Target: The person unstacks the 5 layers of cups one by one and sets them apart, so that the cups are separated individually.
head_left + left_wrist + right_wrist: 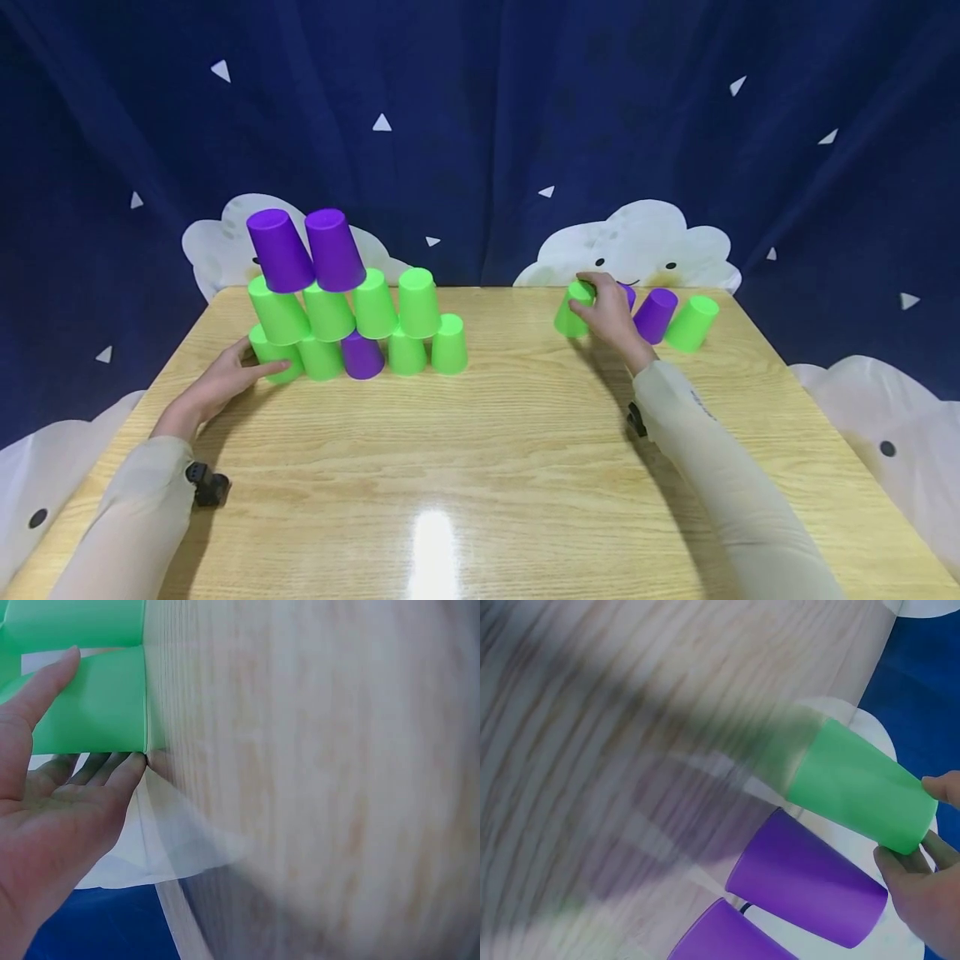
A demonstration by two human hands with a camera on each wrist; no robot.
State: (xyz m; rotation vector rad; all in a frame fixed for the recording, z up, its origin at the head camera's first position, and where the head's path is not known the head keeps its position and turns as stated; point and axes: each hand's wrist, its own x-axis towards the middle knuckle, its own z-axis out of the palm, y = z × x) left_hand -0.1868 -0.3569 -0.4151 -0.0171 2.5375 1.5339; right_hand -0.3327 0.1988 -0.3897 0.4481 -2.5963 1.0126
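Note:
A stack of upside-down cups stands at the left. Its bottom row has several green cups and one purple cup [363,357], its middle row is all green, and two purple cups [335,250] top it. My left hand [232,377] rests against the leftmost bottom green cup [94,701], thumb extended across its front and fingers along its outer side. At the right, my right hand [606,310] holds a green cup [862,787] near its narrow upper end, thumb on one side and fingers on the other. This cup is also upside down.
Beside the right hand stand a purple cup [656,316] and a green cup [693,324], with another purple cup [627,294] partly hidden behind the hand. A dark blue curtain [480,142] with clouds hangs behind the wooden table [525,450].

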